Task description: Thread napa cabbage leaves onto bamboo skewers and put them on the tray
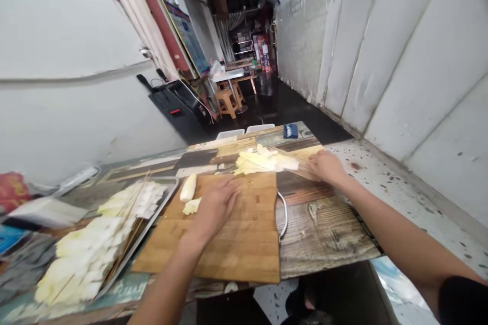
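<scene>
Here, pale leaves (263, 160) between left hand (217, 207) (over board (251, 233)) and right hand (327, 165), near skewers (302, 163); grips unclear.

Poster (186, 35) at 11 o'clock, stools (227, 103) too, by far table (230, 75). Black case (179, 106) at 10. Grey cloth (28, 269) at 8.

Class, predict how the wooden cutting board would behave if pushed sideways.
The cutting board is a flat wooden slab, so likely stiff. Lying flat, it would probably slide rather than tip. The rounded vegetable piece on it might roll.
</scene>
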`<action>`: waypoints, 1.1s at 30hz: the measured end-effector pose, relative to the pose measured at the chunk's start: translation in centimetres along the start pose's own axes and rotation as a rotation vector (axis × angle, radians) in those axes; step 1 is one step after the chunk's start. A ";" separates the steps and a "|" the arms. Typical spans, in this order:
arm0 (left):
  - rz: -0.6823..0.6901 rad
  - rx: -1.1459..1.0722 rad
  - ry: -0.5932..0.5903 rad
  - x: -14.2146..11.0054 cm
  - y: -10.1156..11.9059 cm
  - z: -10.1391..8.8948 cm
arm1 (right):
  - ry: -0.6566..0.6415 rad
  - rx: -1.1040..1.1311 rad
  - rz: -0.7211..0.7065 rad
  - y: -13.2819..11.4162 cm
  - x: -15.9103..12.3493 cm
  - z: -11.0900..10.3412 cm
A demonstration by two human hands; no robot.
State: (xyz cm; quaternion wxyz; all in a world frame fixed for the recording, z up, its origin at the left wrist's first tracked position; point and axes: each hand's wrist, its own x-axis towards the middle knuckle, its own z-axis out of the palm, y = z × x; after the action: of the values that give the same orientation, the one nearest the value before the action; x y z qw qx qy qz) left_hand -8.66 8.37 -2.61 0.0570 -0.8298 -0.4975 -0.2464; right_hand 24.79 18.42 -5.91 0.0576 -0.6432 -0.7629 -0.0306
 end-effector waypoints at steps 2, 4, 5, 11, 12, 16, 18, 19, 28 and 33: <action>-0.022 0.002 -0.119 4.1 0.3 2.0 | -0.025 0.000 0.009 -0.2 -0.2 0.3; -0.031 0.019 -0.184 7.8 0.2 3.8 | -0.044 0.007 0.007 -0.5 -0.2 0.6; -0.030 0.027 -0.213 9.4 0.1 4.7 | -0.051 0.014 0.003 -0.7 -0.1 0.8; -0.012 0.082 -0.407 15.6 -0.2 8.5 | -0.067 0.059 -0.003 -1.2 0.0 1.0; -0.015 0.092 -0.439 16.1 -0.2 8.9 | -0.070 0.065 0.001 -1.3 0.0 0.9; -0.046 0.137 -0.516 17.1 0.0 10.0 | -0.090 0.087 0.035 -1.3 0.1 0.7; -0.066 0.158 -0.507 17.2 0.2 10.0 | -0.101 0.097 0.047 -1.3 0.1 0.6; -0.075 0.168 -0.486 17.2 0.4 9.8 | -0.102 0.102 0.050 -1.3 0.1 0.6; -0.123 0.247 -0.042 8.7 5.1 0.1 | -0.018 0.146 0.120 -0.1 -0.2 -0.1; -0.011 0.190 0.144 -2.6 8.9 -1.9 | 0.108 0.203 0.040 -0.9 -1.6 -2.3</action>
State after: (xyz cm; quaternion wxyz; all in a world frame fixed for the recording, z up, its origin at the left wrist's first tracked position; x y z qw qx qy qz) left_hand -2.66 1.22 -0.82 0.1694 -0.7980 -0.5179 -0.2574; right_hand 24.32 16.47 -3.78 0.1637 -0.6467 -0.7449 0.0133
